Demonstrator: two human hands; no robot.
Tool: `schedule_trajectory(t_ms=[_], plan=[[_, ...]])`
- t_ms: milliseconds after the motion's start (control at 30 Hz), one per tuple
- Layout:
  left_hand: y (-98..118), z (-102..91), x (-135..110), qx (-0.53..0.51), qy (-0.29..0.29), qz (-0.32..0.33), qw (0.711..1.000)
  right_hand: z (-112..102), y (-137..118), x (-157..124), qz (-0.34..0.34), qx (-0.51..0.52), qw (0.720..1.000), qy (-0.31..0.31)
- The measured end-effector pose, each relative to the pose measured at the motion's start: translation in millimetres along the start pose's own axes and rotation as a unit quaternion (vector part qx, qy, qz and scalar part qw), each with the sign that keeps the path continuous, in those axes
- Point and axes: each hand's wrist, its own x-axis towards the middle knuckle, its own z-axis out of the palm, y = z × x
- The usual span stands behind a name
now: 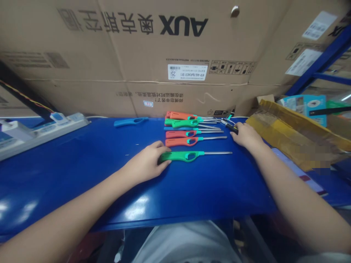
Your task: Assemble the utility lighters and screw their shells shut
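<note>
My left hand [149, 160] is closed around the butt end of a green gas lighter [179, 156], whose long metal nozzle points right over the blue table. My right hand [246, 135] is closed on a small black tool with a yellow mark [230, 126], near the nozzle tips at the back; its exact kind does not show. Beyond the green lighter lie two red-orange lighters, the nearer one [181, 141] and the farther one [179, 134]. Behind these, more lighters are piled, with another green lighter [182, 123] and an orange lighter [179, 115] on top.
A blue lighter handle [130, 122] lies at the back left. A white power strip [46, 133] with plugs runs along the left side. Cardboard [148, 73] stands behind the blue table [192, 197]. At the right lies a brown-taped package [290, 137] above a flat printed item [298, 170].
</note>
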Motion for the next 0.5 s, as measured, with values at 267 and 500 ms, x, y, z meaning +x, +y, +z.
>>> schedule_trajectory(t_ms=[267, 500], plan=[[5.4, 1.4, -2.8, -0.009, -0.010, -0.009, 1.000, -30.3, -28.7, -15.1, -0.019, 0.182, 0.968, 0.173], [15.0, 8.4, -4.5, -0.059, -0.007, 0.026, 0.998, -48.7, -131.3, -68.6, -0.216, 0.520, 0.820, 0.105]])
